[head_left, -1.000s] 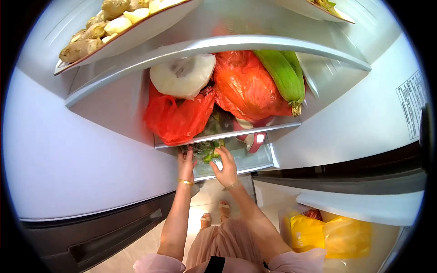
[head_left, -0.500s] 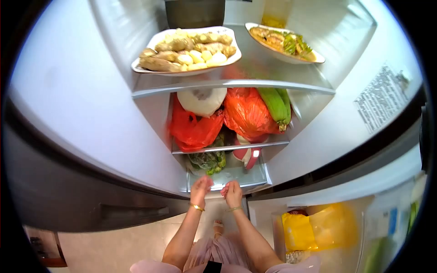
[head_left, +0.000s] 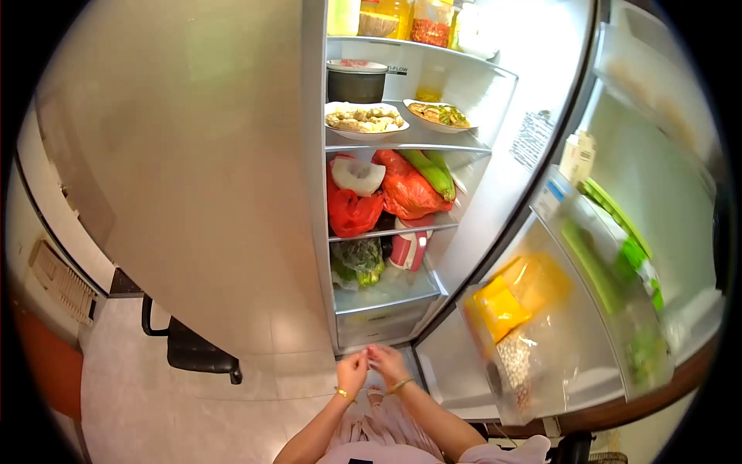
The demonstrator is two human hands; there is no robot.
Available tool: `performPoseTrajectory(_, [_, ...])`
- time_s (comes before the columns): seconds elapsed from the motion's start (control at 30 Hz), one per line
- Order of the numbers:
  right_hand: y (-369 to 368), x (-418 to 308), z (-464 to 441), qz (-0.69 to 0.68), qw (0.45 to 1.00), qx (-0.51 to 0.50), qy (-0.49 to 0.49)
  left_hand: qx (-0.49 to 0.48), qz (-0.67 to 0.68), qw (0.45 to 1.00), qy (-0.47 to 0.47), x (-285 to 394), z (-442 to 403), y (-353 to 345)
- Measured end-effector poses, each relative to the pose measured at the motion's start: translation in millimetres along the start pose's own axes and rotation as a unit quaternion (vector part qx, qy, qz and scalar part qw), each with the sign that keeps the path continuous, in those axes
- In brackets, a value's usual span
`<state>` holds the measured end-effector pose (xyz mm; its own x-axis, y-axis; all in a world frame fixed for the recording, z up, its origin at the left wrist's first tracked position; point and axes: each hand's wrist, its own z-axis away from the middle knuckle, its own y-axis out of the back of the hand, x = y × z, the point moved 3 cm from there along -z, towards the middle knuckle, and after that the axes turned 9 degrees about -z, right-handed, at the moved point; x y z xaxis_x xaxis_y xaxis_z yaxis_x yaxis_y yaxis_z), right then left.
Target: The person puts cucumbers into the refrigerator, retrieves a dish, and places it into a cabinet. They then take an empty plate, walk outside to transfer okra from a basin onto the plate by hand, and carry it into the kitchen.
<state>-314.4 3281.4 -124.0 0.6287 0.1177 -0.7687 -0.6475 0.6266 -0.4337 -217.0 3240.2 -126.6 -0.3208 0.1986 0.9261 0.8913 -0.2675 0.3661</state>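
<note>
left hand (head_left: 353, 370) and right hand (head_left: 388, 363) curled, close together, can't tell if holding anything; greens (head_left: 362, 260) ahead on low shelf (head_left: 403, 287), more in line with left.

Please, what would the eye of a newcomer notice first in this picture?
Probably the two bright plastic bags on the middle shelf of the fridge: a red bag at the left and an orange-red bag beside it. Next, perhaps the yellow package in the open door at the right. Lower in the middle, the person's left hand and right hand are close together.
</note>
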Motion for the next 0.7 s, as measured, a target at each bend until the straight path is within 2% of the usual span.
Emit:
performPoseTrajectory(0.03, [12, -14, 13, 0.073, 0.995, -0.014, 0.067, -0.015, 0.000, 1.000, 0.011, -13, 11, 14])
performPoseTrajectory(0.07, [32, -23, 18, 0.154, 0.968, 0.009, 0.197, -0.017, 0.000, 1.000, 0.004, -16, 22, 29])
performPoseTrajectory(0.1, [52, -30, 25, 0.230, 0.918, 0.036, 0.320, -0.027, 0.020, 0.998, 0.062, -18, 35, 45])
performPoseTrajectory(0.13, [64, -48, 49, 0.250, 0.901, 0.089, 0.344, -0.038, 0.037, 0.991, 0.122, -21, 47, 60])
performPoseTrajectory(0.17, [71, -71, 80, 0.270, 0.880, 0.143, 0.364, -0.046, 0.034, 0.991, 0.120, -23, 57, 72])
performPoseTrajectory(0.23, [94, -100, 129, 0.420, 0.727, 0.262, 0.475, -0.059, 0.043, 0.981, 0.180, -30, 76, 90])
performPoseTrajectory(0.33, [136, -112, 175, 0.430, 0.715, 0.305, 0.460, -0.047, 0.078, 0.978, 0.188, -41, 97, 104])
performPoseTrajectory(0.4, [160, -109, 198, 0.530, 0.629, 0.416, 0.389, -0.044, 0.096, 0.978, 0.181, -45, 108, 109])
performPoseTrajectory(0.5, [203, -83, 200, 0.562, 0.613, 0.401, 0.384, -0.046, 0.102, 0.971, 0.212, -40, 119, 116])
performPoseTrajectory(0.53, [199, -83, 205, 0.562, 0.612, 0.399, 0.389, -0.043, 0.105, 0.971, 0.208, -40, 121, 118])
performPoseTrajectory(0.6, [183, -85, 212, 0.574, 0.625, 0.415, 0.330, -0.024, 0.084, 0.973, 0.215, -42, 126, 123])
performPoseTrajectory(0.7, [189, -79, 210, 0.581, 0.619, 0.407, 0.336, -0.025, 0.088, 0.970, 0.223, -44, 136, 125])
